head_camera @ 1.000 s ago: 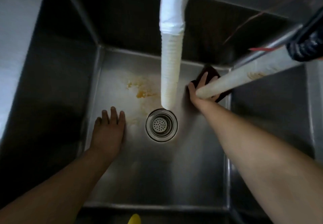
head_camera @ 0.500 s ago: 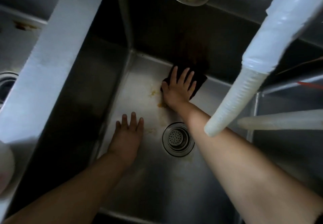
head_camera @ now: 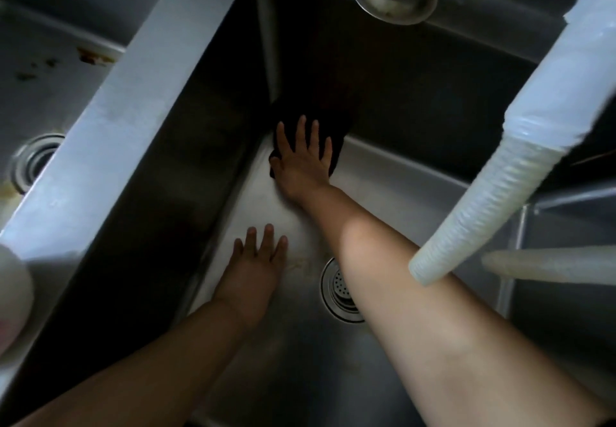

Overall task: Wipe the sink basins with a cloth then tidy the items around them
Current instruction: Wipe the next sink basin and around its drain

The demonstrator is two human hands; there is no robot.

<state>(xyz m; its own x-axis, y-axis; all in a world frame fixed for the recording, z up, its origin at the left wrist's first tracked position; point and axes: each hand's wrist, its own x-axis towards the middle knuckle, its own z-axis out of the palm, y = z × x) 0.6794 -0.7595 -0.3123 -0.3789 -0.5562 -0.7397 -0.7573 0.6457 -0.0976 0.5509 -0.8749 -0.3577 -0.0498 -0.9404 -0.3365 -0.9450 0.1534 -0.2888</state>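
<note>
1. One dark cloth point(head_camera: 336, 146) lies under the right hand point(head_camera: 301, 163), which presses it flat with fingers spread into the far left corner of the sink basin point(head_camera: 416, 173), where floor meets back wall. The palm pins the cloth rather than gripping it, so it may bunch or slip out from under the fingers if the push runs up the wall.
2. Nearer the body, the left hand point(head_camera: 258, 270) rests open and empty on the basin floor, bracing. On wet steel that palm could slide and throw the person's weight forward.
3. Just right of the left hand, faint yellowish residue point(head_camera: 300, 263) sits beside the drain strainer point(head_camera: 340, 288); the right forearm crosses over the strainer, so this patch could easily be missed.
4. Right of the forearm, a white corrugated hose point(head_camera: 483, 216) hangs over the basin; a raised elbow could knock it.
5. Left of both hands, past the divider point(head_camera: 110, 120), the second basin point(head_camera: 50, 93) shows brown specks, seemingly not yet wiped.
</note>
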